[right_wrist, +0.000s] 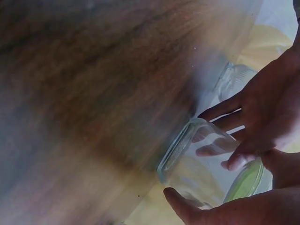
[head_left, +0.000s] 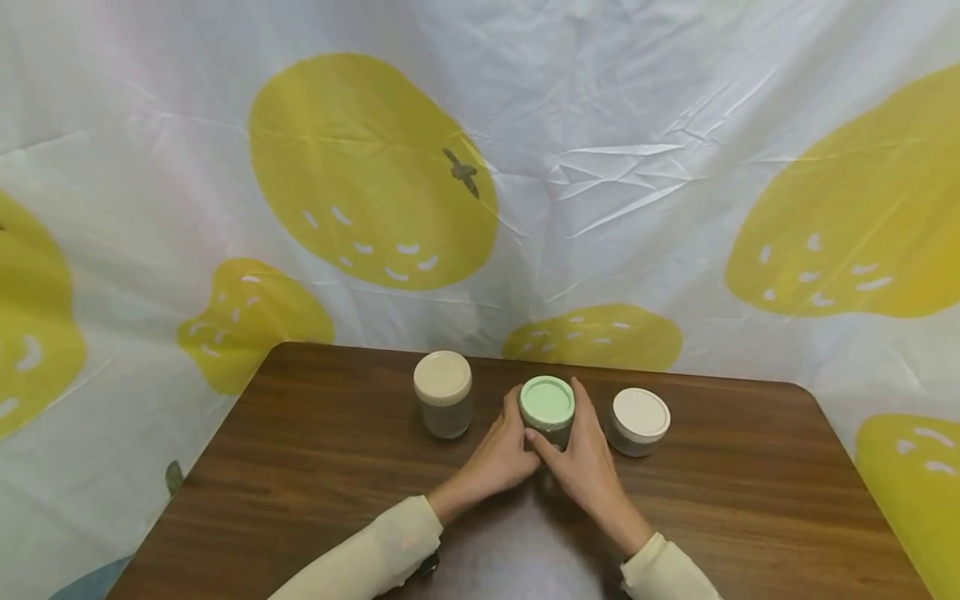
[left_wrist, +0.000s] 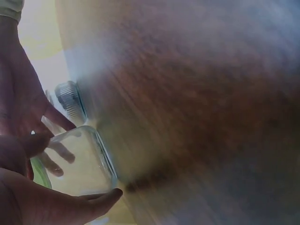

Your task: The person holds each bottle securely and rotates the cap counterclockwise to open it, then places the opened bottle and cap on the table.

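Jar of clear glass [head_left: 553,425] is held lid upward near the far edge of the desk [head_left: 300,467], its pale green lid [head_left: 547,401] in place. By the left hand [head_left: 504,450] the jar's left side is gripped, the fingers curved loosely about the glass. By the right hand [head_left: 587,454] the right side is clasped, with fingers laid along it and the thumb brought across the front. Whether the base touches the desk cannot be told. On the left, a cream-lidded taller jar [head_left: 443,394] is placed apart; on the right, a white-lidded short jar [head_left: 639,422] is set just beside the right hand. All three lid tops look plain; any lettering on the glass sides cannot be made out.
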Action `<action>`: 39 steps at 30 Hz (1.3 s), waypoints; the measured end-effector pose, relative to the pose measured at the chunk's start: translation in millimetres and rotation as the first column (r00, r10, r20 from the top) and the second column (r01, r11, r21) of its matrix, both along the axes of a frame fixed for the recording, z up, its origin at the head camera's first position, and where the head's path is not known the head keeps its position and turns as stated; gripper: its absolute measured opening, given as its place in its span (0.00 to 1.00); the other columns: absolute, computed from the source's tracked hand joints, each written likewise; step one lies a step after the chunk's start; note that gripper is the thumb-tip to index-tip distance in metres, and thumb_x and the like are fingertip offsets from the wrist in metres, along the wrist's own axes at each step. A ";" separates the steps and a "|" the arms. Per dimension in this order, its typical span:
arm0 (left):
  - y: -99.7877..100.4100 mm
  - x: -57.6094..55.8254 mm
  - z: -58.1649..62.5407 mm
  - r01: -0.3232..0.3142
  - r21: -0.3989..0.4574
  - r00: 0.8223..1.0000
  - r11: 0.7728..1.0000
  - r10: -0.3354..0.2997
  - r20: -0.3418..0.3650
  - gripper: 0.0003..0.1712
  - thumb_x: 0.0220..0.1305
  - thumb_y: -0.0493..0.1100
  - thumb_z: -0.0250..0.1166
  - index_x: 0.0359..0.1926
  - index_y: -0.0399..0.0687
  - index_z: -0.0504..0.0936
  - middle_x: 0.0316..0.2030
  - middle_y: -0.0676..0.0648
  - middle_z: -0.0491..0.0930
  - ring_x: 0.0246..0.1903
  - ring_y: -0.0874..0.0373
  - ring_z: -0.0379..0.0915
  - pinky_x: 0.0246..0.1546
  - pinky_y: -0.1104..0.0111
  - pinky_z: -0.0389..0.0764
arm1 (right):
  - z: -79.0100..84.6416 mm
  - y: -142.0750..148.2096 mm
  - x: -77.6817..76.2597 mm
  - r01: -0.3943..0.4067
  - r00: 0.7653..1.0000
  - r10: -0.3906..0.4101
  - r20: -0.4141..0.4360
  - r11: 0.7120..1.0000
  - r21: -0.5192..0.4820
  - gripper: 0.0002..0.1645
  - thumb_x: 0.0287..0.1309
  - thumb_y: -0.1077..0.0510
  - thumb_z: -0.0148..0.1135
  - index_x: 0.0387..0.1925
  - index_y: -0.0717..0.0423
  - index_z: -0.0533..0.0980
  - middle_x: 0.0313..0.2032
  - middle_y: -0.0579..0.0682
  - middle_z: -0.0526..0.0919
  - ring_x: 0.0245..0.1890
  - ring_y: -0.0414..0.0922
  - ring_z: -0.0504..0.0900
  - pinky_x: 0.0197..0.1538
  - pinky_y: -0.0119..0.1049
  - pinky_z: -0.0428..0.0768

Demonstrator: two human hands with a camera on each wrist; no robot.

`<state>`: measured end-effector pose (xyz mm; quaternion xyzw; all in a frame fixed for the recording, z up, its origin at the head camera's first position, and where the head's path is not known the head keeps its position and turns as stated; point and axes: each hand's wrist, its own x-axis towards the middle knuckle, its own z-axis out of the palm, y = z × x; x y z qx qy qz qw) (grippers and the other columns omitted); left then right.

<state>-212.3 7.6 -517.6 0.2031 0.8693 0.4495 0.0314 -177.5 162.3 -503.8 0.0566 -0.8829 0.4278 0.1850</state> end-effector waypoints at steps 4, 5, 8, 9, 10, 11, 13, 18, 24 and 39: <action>0.1 -9.0 -23.9 -0.004 -0.006 0.998 1.000 0.003 -0.065 0.57 0.53 0.35 0.67 0.81 0.43 0.47 0.71 0.27 0.69 0.70 0.36 0.71 0.65 0.45 0.78 | -2.6 -1.6 1.2 0.014 1.000 -0.013 -0.002 1.000 0.013 0.59 0.61 0.47 0.75 0.80 0.68 0.53 0.74 0.74 0.65 0.73 0.70 0.69 0.71 0.68 0.70; 0.5 -11.7 -31.6 -0.005 -0.010 0.996 1.000 0.004 -0.085 0.58 0.52 0.35 0.67 0.81 0.44 0.47 0.71 0.28 0.69 0.70 0.37 0.71 0.65 0.46 0.78 | -2.4 -1.7 1.7 0.009 1.000 -0.009 0.011 1.000 0.005 0.59 0.61 0.49 0.75 0.80 0.69 0.53 0.75 0.74 0.64 0.74 0.70 0.68 0.72 0.67 0.69; 1.9 -14.8 -42.3 -0.004 0.009 0.996 1.000 0.005 -0.088 0.59 0.51 0.35 0.67 0.81 0.47 0.48 0.72 0.29 0.69 0.71 0.37 0.70 0.66 0.45 0.77 | -3.2 -1.9 1.7 0.015 1.000 -0.015 0.025 1.000 0.010 0.56 0.61 0.52 0.75 0.79 0.69 0.55 0.74 0.72 0.66 0.74 0.68 0.68 0.73 0.65 0.69; 2.5 -14.9 -44.6 -0.002 0.011 0.995 1.000 0.003 -0.101 0.58 0.50 0.35 0.67 0.81 0.47 0.48 0.71 0.29 0.69 0.71 0.37 0.70 0.66 0.44 0.77 | -3.6 -2.0 1.8 0.015 1.000 -0.015 0.024 1.000 0.009 0.55 0.62 0.53 0.75 0.79 0.68 0.56 0.74 0.71 0.67 0.74 0.67 0.69 0.73 0.64 0.69; 2.9 -14.6 -46.3 -0.002 0.013 0.995 1.000 0.003 -0.103 0.58 0.50 0.35 0.67 0.81 0.47 0.48 0.71 0.29 0.69 0.71 0.37 0.70 0.66 0.44 0.77 | -4.1 -2.0 1.9 0.016 1.000 -0.016 0.016 1.000 0.006 0.54 0.61 0.53 0.76 0.78 0.68 0.57 0.73 0.70 0.69 0.73 0.66 0.70 0.73 0.64 0.69; 3.3 -14.3 -47.4 -0.005 0.014 0.994 1.000 0.006 -0.105 0.58 0.51 0.36 0.67 0.81 0.48 0.49 0.71 0.29 0.69 0.71 0.37 0.71 0.65 0.45 0.78 | -4.8 -2.1 1.9 0.015 1.000 -0.015 0.001 1.000 -0.002 0.53 0.61 0.54 0.76 0.77 0.68 0.58 0.72 0.70 0.70 0.72 0.66 0.71 0.72 0.64 0.70; 3.7 -12.8 -45.5 -0.008 0.007 0.995 1.000 0.009 -0.104 0.57 0.52 0.37 0.67 0.80 0.47 0.49 0.70 0.29 0.70 0.70 0.37 0.71 0.63 0.46 0.79 | -5.2 -2.3 2.4 0.016 0.999 -0.016 -0.028 1.000 -0.014 0.52 0.58 0.54 0.77 0.75 0.67 0.61 0.69 0.69 0.73 0.70 0.65 0.74 0.70 0.64 0.71; 2.0 -0.2 -17.0 0.004 0.005 0.998 1.000 -0.003 -0.056 0.54 0.55 0.35 0.65 0.80 0.44 0.49 0.70 0.27 0.69 0.69 0.37 0.72 0.60 0.45 0.80 | -10.8 2.1 -0.9 0.030 0.998 -0.031 -0.051 0.999 -0.030 0.51 0.56 0.50 0.78 0.74 0.66 0.64 0.67 0.67 0.75 0.68 0.64 0.76 0.69 0.60 0.74; 6.1 2.6 -13.0 -0.030 -0.034 1.000 0.999 0.030 -0.005 0.54 0.57 0.37 0.66 0.80 0.45 0.48 0.71 0.30 0.69 0.69 0.40 0.73 0.59 0.47 0.81 | 2.8 5.2 2.6 0.055 0.992 -0.054 0.116 0.998 -0.013 0.54 0.53 0.53 0.83 0.75 0.64 0.63 0.70 0.64 0.75 0.70 0.62 0.75 0.70 0.61 0.73; -4.2 35.8 30.8 0.003 -0.056 0.997 0.998 -0.007 -0.074 0.54 0.65 0.39 0.67 0.83 0.43 0.46 0.77 0.34 0.63 0.73 0.43 0.68 0.66 0.47 0.78 | 20.1 6.8 23.9 0.066 0.997 -0.064 0.043 0.997 -0.050 0.55 0.48 0.52 0.86 0.73 0.60 0.66 0.68 0.61 0.79 0.68 0.59 0.78 0.66 0.59 0.76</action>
